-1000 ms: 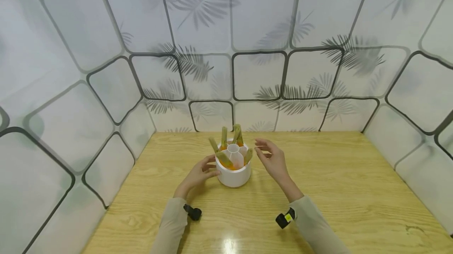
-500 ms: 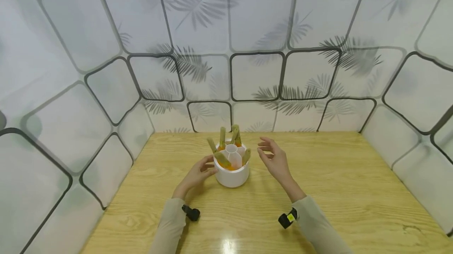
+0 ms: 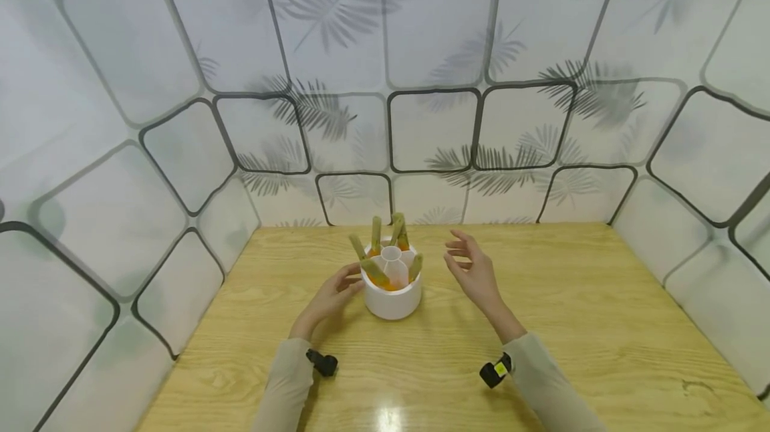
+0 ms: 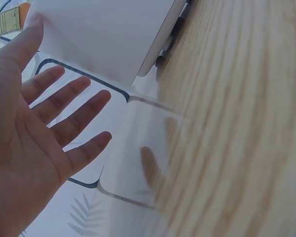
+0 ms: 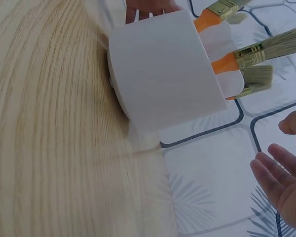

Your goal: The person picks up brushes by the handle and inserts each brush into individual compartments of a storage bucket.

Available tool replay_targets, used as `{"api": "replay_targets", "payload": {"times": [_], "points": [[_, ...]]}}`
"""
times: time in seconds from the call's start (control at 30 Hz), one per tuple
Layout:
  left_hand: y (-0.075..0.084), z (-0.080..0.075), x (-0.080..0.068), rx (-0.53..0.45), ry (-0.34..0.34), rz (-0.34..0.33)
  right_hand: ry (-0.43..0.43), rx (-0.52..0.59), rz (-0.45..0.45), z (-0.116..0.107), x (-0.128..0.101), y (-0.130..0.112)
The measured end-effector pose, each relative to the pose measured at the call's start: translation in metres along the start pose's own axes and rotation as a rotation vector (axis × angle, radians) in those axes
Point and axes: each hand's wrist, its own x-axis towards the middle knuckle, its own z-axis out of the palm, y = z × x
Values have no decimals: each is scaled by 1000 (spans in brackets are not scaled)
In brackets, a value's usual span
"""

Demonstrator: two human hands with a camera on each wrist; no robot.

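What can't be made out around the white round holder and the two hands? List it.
- Brush handles: hidden inside the white round plastic holder in every view.
- Paintbrush count: too small in the head view, cut off in the wrist views.
- Right hand: cut by the right wrist frame edge.
- Left hand contact with the holder: unclear.

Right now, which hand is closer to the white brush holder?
Left. The left hand rests against the white brush holder on its left side; the right hand hovers open, apart, to its right.

Bright, even light from overhead; a glare spot sits on the surface (image 3: 390,415) at the near edge. Shadows are soft. The head view bends at its edges; wrist views blur close up.
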Motion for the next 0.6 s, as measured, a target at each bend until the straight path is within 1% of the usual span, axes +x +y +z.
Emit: {"api": "replay_targets", "payload": {"times": [0.07, 0.13, 0.27, 0.33, 0.47, 0.5, 0.6], "points": [[4, -1, -2, 12, -1, -5, -2, -8, -4, -1, 0, 1], [11, -3, -5, 10, -2, -4, -4, -14, -7, -3, 0, 3], [24, -9, -10, 16, -12, 31, -10, -5, -3, -5, 1, 9], [21, -11, -9, 26, -12, 38, -12, 5, 0, -6, 2, 18], [8, -12, -3, 58, 0, 47, -23, -5, -2, -5, 2, 41], [4, -13, -1, 66, 5, 49, -23, -13, -8, -4, 2, 47], [2, -14, 1, 65, 10, 66, -27, -56, -42, -5, 1, 54]]}}
